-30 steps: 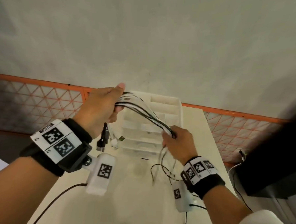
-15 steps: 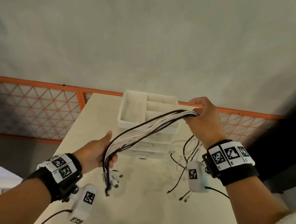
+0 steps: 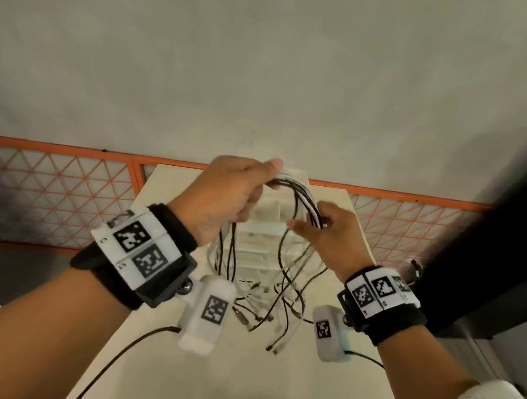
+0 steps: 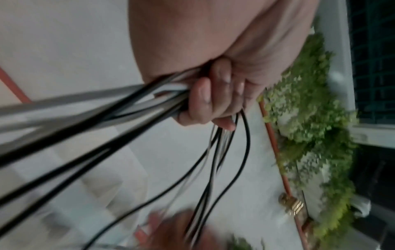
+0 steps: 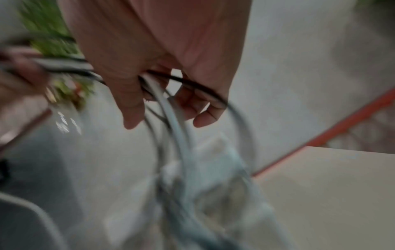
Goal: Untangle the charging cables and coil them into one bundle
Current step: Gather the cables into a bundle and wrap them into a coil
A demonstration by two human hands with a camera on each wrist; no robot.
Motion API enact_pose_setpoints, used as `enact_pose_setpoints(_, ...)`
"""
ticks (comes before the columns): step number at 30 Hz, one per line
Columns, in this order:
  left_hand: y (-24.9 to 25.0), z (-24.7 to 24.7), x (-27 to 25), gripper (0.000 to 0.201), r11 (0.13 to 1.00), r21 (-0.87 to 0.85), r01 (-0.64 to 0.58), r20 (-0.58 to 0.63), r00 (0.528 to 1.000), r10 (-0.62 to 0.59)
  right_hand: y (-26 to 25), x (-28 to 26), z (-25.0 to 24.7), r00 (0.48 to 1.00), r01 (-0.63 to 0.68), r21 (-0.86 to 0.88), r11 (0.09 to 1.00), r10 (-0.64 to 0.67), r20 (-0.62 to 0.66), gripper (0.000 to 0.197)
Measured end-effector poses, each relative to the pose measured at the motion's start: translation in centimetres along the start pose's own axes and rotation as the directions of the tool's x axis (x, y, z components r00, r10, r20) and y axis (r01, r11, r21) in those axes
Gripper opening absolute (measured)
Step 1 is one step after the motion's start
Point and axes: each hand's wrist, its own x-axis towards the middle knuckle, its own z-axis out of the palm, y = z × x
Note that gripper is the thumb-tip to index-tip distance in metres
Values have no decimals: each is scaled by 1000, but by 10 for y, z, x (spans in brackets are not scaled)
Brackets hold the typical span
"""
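Observation:
Several black and white charging cables arch in a bunch between my two hands, held above the table. My left hand grips the bunch at its upper left end, fingers curled round the cables. My right hand grips the same bunch lower right, the cables running through its curled fingers. Loose strands hang from both hands, and their plug ends lie on the table below. The right wrist view is blurred.
A white plastic drawer organizer stands on the beige table behind the hanging cables. An orange mesh railing runs past the table's far edge. A dark object is at the right. Green plants show in the left wrist view.
My left hand rose from low left to the top of the bunch. My right hand came down and inward. The bunch, earlier stretched out slanting, now bends into a tight arch between the hands.

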Motion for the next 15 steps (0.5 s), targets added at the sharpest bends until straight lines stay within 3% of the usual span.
enact_pose_setpoints(4, 6, -18, 0, 32, 1000, -25, -17, -71, 997, 15, 55, -20, 3, 953, -272, -139, 952, 286, 94, 53)
enact_pose_setpoints(7, -5, -16, -1, 31, 998, 49, 30, -81, 996, -26, 57, -20, 0, 961, -267, -219, 938, 276, 12, 44)
enact_pose_setpoints(8, -10, -16, -1, 31, 994, 98, 51, -91, 995, -42, 54, -17, -2, 967, -253, -167, 953, 250, -41, 38)
enact_pose_setpoints(10, -20, -17, 0, 32, 975, 193, 106, -137, 987, -81, 41, -12, -8, 970, -200, 102, 974, 211, -116, 12)
enact_pose_setpoints(12, -27, -21, 0, 32, 966, 201, 161, -205, 971, -119, 28, -10, -14, 975, -114, 398, 910, 180, -132, 21)
enact_pose_setpoints(13, -29, -23, 0, 32, 969, 177, 171, -235, 964, -127, 25, -11, -17, 983, -96, 453, 886, 157, -100, 27)
enact_pose_setpoints(15, -27, -27, -2, 31, 982, 113, 153, -271, 955, -118, 29, -17, -17, 993, -106, 316, 943, 114, -6, 29)
